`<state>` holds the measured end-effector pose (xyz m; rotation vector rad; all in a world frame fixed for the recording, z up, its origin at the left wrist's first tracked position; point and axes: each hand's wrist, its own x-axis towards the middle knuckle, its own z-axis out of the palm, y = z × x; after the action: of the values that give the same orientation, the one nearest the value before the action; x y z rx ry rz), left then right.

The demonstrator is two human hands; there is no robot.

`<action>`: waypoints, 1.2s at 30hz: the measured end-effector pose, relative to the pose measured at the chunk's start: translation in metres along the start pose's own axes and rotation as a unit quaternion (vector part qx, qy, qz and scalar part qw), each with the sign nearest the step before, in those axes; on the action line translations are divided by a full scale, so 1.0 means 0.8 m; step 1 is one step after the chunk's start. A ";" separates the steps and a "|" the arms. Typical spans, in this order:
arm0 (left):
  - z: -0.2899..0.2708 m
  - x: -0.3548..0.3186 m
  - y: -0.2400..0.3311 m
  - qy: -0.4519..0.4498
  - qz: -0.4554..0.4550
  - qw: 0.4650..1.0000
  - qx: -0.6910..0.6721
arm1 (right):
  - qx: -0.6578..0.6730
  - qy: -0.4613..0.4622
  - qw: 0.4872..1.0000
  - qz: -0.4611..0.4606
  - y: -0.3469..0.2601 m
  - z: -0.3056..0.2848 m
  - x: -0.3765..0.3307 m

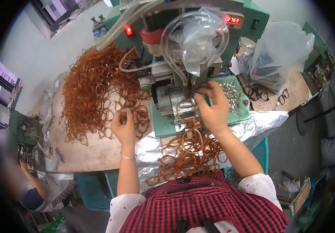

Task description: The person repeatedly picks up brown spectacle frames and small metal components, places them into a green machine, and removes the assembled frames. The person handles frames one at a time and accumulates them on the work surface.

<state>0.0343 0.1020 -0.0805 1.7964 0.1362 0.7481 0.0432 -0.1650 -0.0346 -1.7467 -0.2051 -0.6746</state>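
Note:
My right hand [215, 110] is at the green bench press [146, 48], thumb and fingers closed on an amber eyeglass frame [187, 111]. The frame sits in the metal fixture [166, 101], right under the press tooling. My left hand [123, 126] hovers at the near edge of a large heap of amber eyeglass frames [84, 87]. Its fingers are pinched together, and whatever is between them, if anything, is hidden. Below the fixture, more amber frames [190, 153] lie piled on silver foil in front of my checked apron.
To the right of the press stands a green tray [240, 112] of small metal parts. Dark eyeglass frames [256, 94] and plastic bags [276, 58] lie beyond it. A clear hose [166, 58] loops before the press. At far left another person's arm [31, 178] reaches toward a machine.

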 end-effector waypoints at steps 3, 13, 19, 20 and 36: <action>-0.009 -0.008 0.005 -0.009 -0.027 1.000 -0.004 | 0.079 0.014 0.996 0.046 -0.007 0.009 0.008; -0.009 0.023 0.197 -0.256 0.463 0.848 -0.038 | 0.117 -0.031 0.985 0.122 -0.056 0.008 -0.005; 0.065 -0.026 0.179 -0.301 0.593 0.747 0.006 | -0.134 -0.067 0.989 -0.004 -0.013 -0.047 0.021; 0.071 -0.029 0.175 -0.314 0.595 0.740 0.013 | -0.181 -0.032 0.983 0.025 0.016 -0.063 0.027; 0.036 -0.081 0.118 -0.251 0.488 0.835 -0.030 | -0.505 -0.047 0.860 -0.060 0.122 -0.098 -0.013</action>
<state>-0.0262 0.0156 -0.0283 1.8854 -1.2273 0.9030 0.0552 -0.2645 -0.1104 -2.7998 -0.0068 -0.8640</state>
